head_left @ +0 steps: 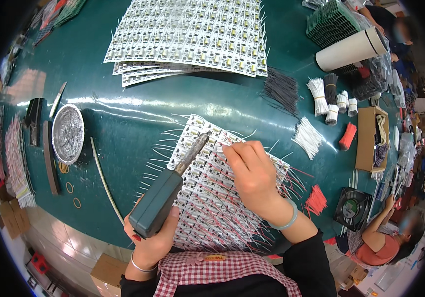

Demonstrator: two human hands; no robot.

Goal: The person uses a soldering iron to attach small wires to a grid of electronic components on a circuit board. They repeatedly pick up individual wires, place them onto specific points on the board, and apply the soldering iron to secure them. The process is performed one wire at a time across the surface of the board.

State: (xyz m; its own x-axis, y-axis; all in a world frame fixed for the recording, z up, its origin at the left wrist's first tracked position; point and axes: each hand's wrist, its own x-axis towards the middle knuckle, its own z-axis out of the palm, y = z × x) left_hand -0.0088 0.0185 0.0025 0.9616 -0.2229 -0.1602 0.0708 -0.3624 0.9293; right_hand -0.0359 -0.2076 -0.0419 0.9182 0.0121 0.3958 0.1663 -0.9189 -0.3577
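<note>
My left hand (155, 237) is wrapped around the dark green handle of a soldering gun (160, 200). Its metal tip reaches up over a white circuit board panel (192, 163). Close to that tip, my right hand (254, 173) pinches a thin wire whose colour I cannot make out, just above the panel. Rows of small components cover the panel. White wires stick out along its left edge, and many red and white wires lie over its lower and right parts. My right hand hides part of the panel's upper right.
A stack of similar panels (187, 37) lies at the far side. To the left stand a metal bowl (68, 133) and rubber bands. On the right are white wires (308, 137), black wires (280, 90), red wires (316, 200), a fan (352, 209) and a cardboard box (366, 138). Other people sit at right.
</note>
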